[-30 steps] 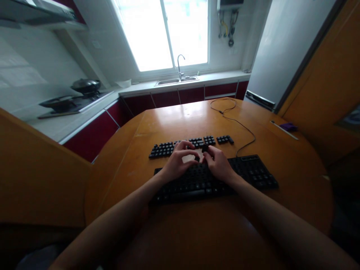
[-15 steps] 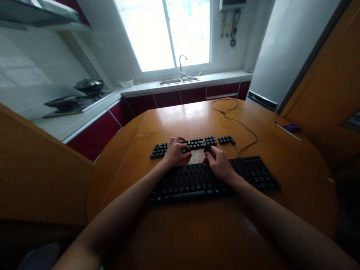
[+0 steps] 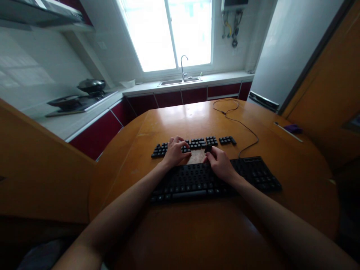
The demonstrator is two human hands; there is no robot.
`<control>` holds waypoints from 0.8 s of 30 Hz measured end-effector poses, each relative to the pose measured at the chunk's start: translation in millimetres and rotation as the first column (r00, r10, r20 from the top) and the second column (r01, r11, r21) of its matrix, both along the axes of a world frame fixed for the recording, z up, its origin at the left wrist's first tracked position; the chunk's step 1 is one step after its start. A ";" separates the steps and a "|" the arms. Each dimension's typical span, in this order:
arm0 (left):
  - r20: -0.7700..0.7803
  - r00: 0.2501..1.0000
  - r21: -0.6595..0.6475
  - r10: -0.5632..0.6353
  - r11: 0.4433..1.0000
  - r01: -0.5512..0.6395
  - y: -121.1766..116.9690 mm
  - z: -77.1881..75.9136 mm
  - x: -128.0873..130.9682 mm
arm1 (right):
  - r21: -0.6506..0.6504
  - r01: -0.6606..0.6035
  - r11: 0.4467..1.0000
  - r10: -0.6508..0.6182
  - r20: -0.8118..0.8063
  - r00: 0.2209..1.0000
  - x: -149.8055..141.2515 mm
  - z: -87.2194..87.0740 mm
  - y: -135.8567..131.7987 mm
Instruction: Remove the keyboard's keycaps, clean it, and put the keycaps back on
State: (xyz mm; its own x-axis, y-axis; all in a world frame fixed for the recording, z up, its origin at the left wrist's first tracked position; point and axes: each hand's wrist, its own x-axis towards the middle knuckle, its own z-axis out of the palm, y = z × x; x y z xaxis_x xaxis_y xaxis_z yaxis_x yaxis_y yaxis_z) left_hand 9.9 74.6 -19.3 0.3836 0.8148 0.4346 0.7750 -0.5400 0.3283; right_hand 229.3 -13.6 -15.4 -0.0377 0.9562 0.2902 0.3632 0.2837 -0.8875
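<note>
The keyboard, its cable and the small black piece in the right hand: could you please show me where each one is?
Keyboard (image 3: 194,180): head view, on its left-middle rows.
Cable (image 3: 224,112): head view, on the thicker spot beside the loop.
Small black piece (image 3: 208,148): head view, on its exposed upper part.

We have a black keyboard (image 3: 194,178) lying flat, its long side roughly along the near edge of the desk (image 3: 168,225). Its lower rows carry keys and a long space bar; the upper main rows look stripped. The cord (image 3: 250,131) leaves its back, bends towards the right edge and loops near the far edge. Beyond the keyboard, loose black keys (image 3: 198,143) stand in grouped rows, partly hidden by our left grip (image 3: 174,150). Our right grip (image 3: 221,163) pinches a small black piece (image 3: 208,148), too dark to identify, above the keyboard's back edge.
</note>
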 end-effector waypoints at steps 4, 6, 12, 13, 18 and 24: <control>0.002 1.000 -0.001 0.010 1.000 -0.010 -0.2 -0.3 0.3 | -0.011 -0.002 1.000 0.002 -0.008 1.000 -0.8 -1.6 0.6; 0.000 1.000 0.002 0.011 1.000 -0.011 0.7 -1.5 -0.1 | -0.014 -0.004 1.000 0.003 -0.022 1.000 0.3 -1.8 2.4; -0.005 1.000 0.014 0.000 1.000 0.000 1.6 2.5 -1.6 | -0.002 -0.132 0.991 0.132 0.039 0.991 27.1 18.2 8.3; -0.005 1.000 0.017 -0.025 1.000 0.025 -1.1 6.2 -0.4 | -0.026 -0.204 0.979 0.206 0.080 0.975 33.8 24.3 7.5; 0.013 0.959 -0.101 -0.282 0.954 0.282 -35.7 29.2 18.8 | -0.239 -0.503 0.830 0.546 0.170 0.820 52.5 47.8 -2.5; 0.089 0.922 -0.224 -0.376 0.895 0.386 -77.8 31.2 41.5 | -0.290 -0.596 0.749 0.661 0.259 0.704 47.6 49.7 -6.1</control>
State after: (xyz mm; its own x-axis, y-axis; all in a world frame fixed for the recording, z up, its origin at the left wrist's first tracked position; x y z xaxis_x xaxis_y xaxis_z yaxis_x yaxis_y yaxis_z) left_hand 51.4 -3.2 11.9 0.6704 0.6896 0.2740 0.5076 -0.6955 0.5085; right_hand 276.9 -19.7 34.3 -0.7084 0.7055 -0.0200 0.4292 0.4082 -0.8057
